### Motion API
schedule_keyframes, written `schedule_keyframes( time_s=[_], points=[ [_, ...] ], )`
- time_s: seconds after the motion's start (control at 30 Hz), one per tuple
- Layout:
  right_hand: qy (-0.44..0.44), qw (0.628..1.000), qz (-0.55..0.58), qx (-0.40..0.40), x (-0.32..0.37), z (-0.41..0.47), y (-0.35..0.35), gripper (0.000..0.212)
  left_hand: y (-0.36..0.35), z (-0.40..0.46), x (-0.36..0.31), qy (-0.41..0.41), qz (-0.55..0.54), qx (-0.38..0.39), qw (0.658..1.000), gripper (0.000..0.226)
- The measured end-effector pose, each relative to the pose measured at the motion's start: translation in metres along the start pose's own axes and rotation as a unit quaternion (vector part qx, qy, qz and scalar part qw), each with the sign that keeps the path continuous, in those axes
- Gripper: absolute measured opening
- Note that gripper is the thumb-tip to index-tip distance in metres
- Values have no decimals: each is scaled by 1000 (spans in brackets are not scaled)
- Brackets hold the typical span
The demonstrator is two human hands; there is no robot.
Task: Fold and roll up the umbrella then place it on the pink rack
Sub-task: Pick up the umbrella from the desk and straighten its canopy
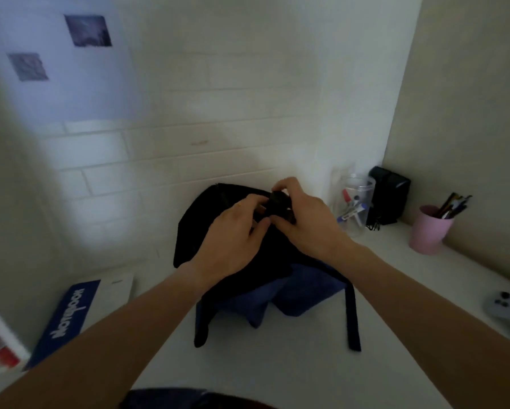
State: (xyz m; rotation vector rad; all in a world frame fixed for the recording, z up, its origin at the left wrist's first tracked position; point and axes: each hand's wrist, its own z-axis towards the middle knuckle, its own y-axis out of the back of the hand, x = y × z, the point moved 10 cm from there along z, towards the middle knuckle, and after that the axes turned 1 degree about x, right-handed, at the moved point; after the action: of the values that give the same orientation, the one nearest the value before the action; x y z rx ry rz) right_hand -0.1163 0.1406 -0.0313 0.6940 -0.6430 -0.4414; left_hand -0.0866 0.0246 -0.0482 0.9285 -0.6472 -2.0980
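- White desk fills the lower part of the view, running back to a white brick-patterned wall and a beige side wall on the right.
- Pale poster with two small dark pictures hangs on the wall at upper left.
- Umbrella, black outside with blue lining showing at its near edge, lies slumped on the middle of the desk; a dark strap trails from it toward the viewer.
- Blue-and-white box with white lettering lies flat at the desk's left edge.
- Left hand rests on top of the umbrella, fingers curled in and pinching the fabric near its black round cap.
- Right hand grips the cap end, thumb and fingers curled round it, just touching the left fingertips.
- Black device stands in the far right corner.
- Pink cup holding pens stands near the right wall.
- Clear jar with markers stands beside the black device.
- Light grey controller lies at the right edge, blurred.
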Motion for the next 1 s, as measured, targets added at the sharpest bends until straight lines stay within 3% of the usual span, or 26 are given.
schedule_keyframes(
  time_s=[0.13,0.37,0.47,0.67,0.83,0.9,1.0],
  points=[
    [-30,999,-40,2,20,-68,10,40,-3,-58,-34,-30,25,20,999,30],
    [-176,970,-154,70,18,-176,0,36,13,-168,-79,-38,124,36,991,33],
    [-230,961,-133,73,11,-217,-3,38,20,-203,-84,-4,117,45,992,33],
    [-285,953,-61,81,-9,-281,-24,40,15,-231,-91,-17,133,19,991,34],
    [-357,934,20,-16,-36,-292,-12,30,16,-212,-77,1,122,-52,991,53],
    [-359,933,15,-16,-40,-290,-17,39,-1,-201,-61,18,124,-14,992,61],
    [-312,947,-77,5,-42,-282,-39,48,-46,-195,-32,38,133,122,983,66]
  ],
)
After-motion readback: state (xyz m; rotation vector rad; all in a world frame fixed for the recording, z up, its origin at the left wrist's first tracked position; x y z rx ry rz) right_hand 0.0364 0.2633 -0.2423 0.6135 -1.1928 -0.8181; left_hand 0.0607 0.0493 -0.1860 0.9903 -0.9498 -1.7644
